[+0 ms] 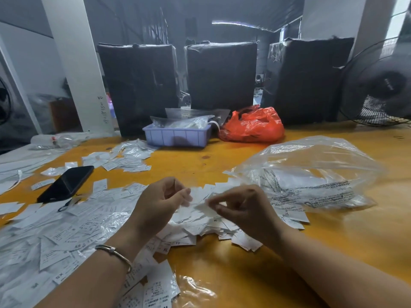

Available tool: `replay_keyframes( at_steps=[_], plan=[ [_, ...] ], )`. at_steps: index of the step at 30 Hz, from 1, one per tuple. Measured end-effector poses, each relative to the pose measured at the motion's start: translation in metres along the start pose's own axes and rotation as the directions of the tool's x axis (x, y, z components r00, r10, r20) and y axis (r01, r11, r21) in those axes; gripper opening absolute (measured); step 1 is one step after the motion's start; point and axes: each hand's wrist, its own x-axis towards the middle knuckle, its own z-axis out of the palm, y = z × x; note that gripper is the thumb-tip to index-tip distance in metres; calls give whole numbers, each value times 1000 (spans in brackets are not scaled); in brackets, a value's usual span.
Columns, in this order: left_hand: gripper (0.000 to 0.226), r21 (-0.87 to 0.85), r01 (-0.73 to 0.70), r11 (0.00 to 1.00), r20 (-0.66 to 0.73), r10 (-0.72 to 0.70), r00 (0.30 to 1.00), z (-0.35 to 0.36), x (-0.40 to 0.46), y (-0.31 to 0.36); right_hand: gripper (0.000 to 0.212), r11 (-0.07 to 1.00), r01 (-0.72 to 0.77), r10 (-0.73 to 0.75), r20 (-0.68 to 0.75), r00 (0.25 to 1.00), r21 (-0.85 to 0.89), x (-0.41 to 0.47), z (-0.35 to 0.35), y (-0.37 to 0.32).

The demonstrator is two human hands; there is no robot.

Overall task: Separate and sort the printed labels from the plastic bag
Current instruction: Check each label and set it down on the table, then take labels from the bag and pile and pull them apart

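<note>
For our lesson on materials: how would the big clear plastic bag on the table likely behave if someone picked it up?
The clear plastic bag looks thin and crumpled, so it would probably flop and sag. It seems nearly empty, puffed up with only some labels at its mouth, so likely very light. Its glossy film may feel slippery.
</note>
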Motion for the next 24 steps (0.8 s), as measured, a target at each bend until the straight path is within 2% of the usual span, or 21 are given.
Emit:
replay_keyframes(
  at_steps=[2, 5, 8, 10, 12, 15, 17, 20, 24],
  plan=[
    [14, -63, 31, 998, 36, -29, 999, 0, 0, 1, 7, 980, -76, 85, -40, 996, 185, 1, -4, 1],
    [14, -74, 60, 995, 88, -53, 995, -1, -1, 0, 5, 889, -168, 174, 23, 984, 426, 2, -10, 0],
    [7, -66, 59, 996, 94, -52, 994, 0, -2, -1, 9, 874, -225, 219, 63, 974, 431, 3, -12, 1],
    [3, -73, 47, 996, 103, -39, 994, 2, -2, -1, 15, 857, -247, 263, 28, 964, 452, 3, -13, 2],
    [8, -74, 34, 997, 114, -25, 993, 3, -3, 0, 9, 823, -268, 316, -11, 949, 502, 4, -14, 3],
    [7, -96, 24, 995, 132, -11, 991, 3, -3, 2, 42, 751, -329, 399, 2, 917, 573, 6, -16, 3],
    [4, -147, 21, 989, 148, 1, 989, 3, -3, 5, 50, 700, -354, 434, 24, 901, 620, 7, -19, 2],
    [9, -255, 24, 967, 187, 25, 982, 3, -4, 10, 27, 655, -333, 433, 25, 901, 679, 8, -21, 0],
    [16, -300, 26, 954, 246, 51, 968, 5, -6, 13, 18, 638, -334, 451, 16, 893, 694, 7, -23, -3]
  ],
)
